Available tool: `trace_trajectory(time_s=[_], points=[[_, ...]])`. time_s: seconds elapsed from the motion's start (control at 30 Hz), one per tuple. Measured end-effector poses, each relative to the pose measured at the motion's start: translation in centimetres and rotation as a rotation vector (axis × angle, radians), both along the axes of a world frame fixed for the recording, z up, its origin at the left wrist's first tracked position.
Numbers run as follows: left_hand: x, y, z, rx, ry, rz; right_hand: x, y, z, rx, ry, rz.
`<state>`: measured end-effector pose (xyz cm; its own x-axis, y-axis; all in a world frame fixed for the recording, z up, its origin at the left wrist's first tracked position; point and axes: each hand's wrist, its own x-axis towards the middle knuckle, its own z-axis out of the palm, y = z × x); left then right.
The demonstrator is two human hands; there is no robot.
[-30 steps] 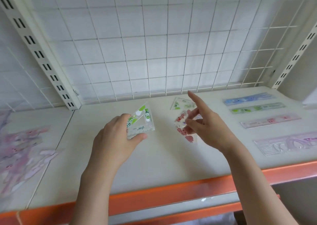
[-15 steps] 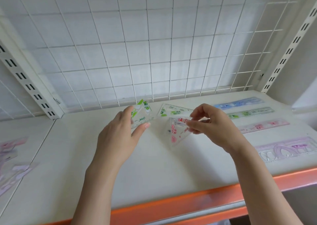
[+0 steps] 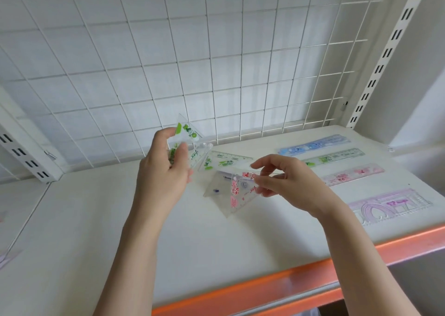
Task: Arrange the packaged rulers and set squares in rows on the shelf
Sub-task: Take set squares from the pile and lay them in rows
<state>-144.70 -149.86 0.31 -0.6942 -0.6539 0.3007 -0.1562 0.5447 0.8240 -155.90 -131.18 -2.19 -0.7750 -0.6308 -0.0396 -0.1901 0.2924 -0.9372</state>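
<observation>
My left hand [image 3: 166, 171] holds a clear set square with green print [image 3: 190, 135] upright above the white shelf [image 3: 96, 219]. My right hand [image 3: 286, 183] pinches a clear set square with red print [image 3: 237, 194] by its top edge, lifted off the shelf; a second clear piece with blue marks [image 3: 216, 188] shows just behind it. A green-printed set square [image 3: 224, 161] lies flat on the shelf between my hands. At the right lie a blue ruler [image 3: 315, 144], a green ruler [image 3: 334, 157], a pink ruler [image 3: 354, 176] and a purple stencil ruler [image 3: 392, 204], in a column.
A white wire grid [image 3: 192, 62] backs the shelf, with slotted uprights at the left [image 3: 26, 156] and right [image 3: 387, 53]. An orange rail [image 3: 265, 289] runs along the front edge. Pale purple packs [image 3: 4, 258] show at the far left on the neighbouring shelf.
My right hand took the red-printed set square off the shelf and raised it. My left hand lifted the green-printed one higher. The camera view tilted upward.
</observation>
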Motion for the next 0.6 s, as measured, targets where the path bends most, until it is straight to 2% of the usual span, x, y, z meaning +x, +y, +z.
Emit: trace_trajectory(time_s=[0.1,0.2,0.33,0.5,0.6], points=[[-0.5,-0.3,-0.3,-0.031,0.007,0.049,-0.1,0.4,-0.1,0.015,0.0,0.025],[-0.8,-0.4,-0.4,0.049,0.032,0.056,-0.3,0.6,-0.2,0.012,-0.006,0.041],[-0.8,-0.3,-0.4,0.153,-0.037,0.02,-0.6,0.9,-0.7,0.011,-0.02,0.042],[-1.1,-0.7,-0.2,0.461,0.117,0.048,-0.7,1.3,-0.8,0.037,0.01,0.054],[-2.0,-1.6,-0.3,0.483,0.154,0.151,-0.9,1.9,-0.9,0.105,0.074,0.069]])
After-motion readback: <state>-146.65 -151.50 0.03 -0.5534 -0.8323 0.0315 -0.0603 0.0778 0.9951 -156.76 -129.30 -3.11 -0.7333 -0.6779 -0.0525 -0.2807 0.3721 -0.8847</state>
